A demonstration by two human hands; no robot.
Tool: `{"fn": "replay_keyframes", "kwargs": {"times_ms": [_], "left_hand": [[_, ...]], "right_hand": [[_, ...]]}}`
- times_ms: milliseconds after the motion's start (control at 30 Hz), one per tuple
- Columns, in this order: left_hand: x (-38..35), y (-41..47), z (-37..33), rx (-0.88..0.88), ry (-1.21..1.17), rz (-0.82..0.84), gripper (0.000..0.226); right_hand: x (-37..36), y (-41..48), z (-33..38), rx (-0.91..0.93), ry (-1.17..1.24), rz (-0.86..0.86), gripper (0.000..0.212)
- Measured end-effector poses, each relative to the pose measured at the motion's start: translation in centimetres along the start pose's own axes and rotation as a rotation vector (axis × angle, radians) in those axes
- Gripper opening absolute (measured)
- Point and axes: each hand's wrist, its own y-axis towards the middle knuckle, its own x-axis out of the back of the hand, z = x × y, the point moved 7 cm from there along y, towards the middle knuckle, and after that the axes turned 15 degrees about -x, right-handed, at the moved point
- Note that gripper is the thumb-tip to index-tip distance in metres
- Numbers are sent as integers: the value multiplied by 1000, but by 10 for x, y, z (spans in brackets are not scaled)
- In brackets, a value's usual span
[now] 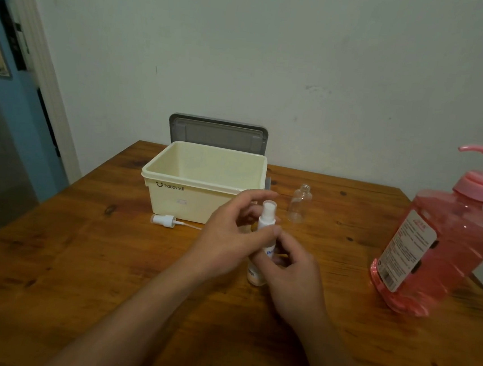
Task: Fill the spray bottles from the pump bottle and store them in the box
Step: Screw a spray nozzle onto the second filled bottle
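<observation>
A small white spray bottle with a blue label stands on the wooden table at the centre. My left hand holds it near its white spray head, and my right hand grips its body. Behind it stands an empty clear bottle with no cap. Its loose white spray head with a thin tube lies in front of the cream box, which is open and empty. The big pink pump bottle stands at the right.
The box's grey lid leans upright against the white wall behind it. A blue door and white frame are at the far left. The table's right edge runs close behind the pump bottle.
</observation>
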Motion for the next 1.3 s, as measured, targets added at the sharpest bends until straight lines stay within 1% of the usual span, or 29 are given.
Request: {"fn": "replay_keyframes", "kwargs": {"times_ms": [100,167,267,433,633,833,967,1067,1200,1300], "left_hand": [[-2,-2,1,-7,14,16,45],[0,-2,2,-5,20,-36,44],[5,-2,4,6,-33,-98,39],[4,-1,7,46,-175,-69,37],[7,-5,7,32,-215,-73,34],[31,-9,3,-45,-97,-214,31],[61,-8,5,-59,-11,-322,35],[77,-7,14,-28,65,-386,35],[82,-4,25,15,142,-410,36],[78,0,29,27,168,-396,36]], "right_hand": [[1,1,0,3,-2,-4,27],[1,0,0,3,-1,-7,27],[1,0,0,-3,-8,-4,31],[-1,0,1,-5,21,34,31],[-3,0,-2,-10,2,47,37],[-1,0,-1,-7,-28,-9,45],[12,-3,7,48,-21,-120,29],[18,-4,9,57,27,-198,27],[20,-6,11,55,44,-234,26],[20,-6,12,57,38,-253,26]]}}
